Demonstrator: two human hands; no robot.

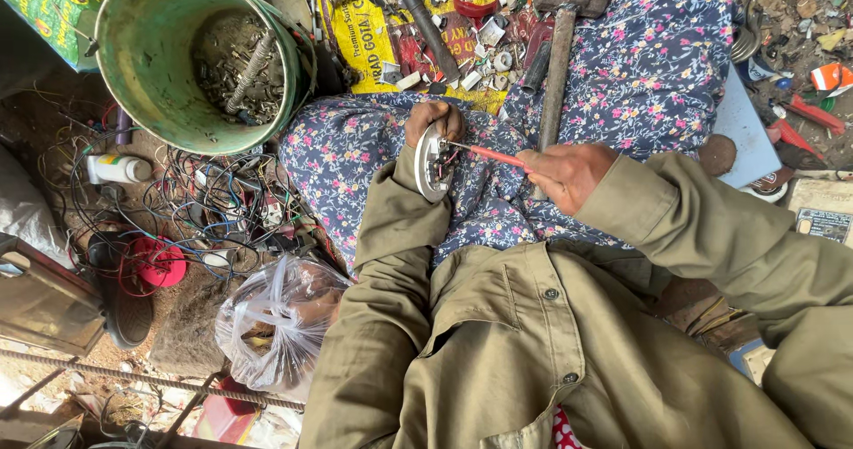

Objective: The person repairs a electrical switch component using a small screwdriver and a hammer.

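Left hand [433,120] grips a round white fitting [430,163]; right hand [569,172] grips a red screwdriver [487,154], shaft lying sideways, tip touching the fitting.

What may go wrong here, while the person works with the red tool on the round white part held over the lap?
1. The thin red-handled tool in the right hand points its tip into the round white plastic part, close to the left hand; a slip might stab those fingers.
2. The part rests only on the flowered cloth over the lap, so it may twist or drop.
3. The wooden-handled hammer lying on the cloth could slide off.
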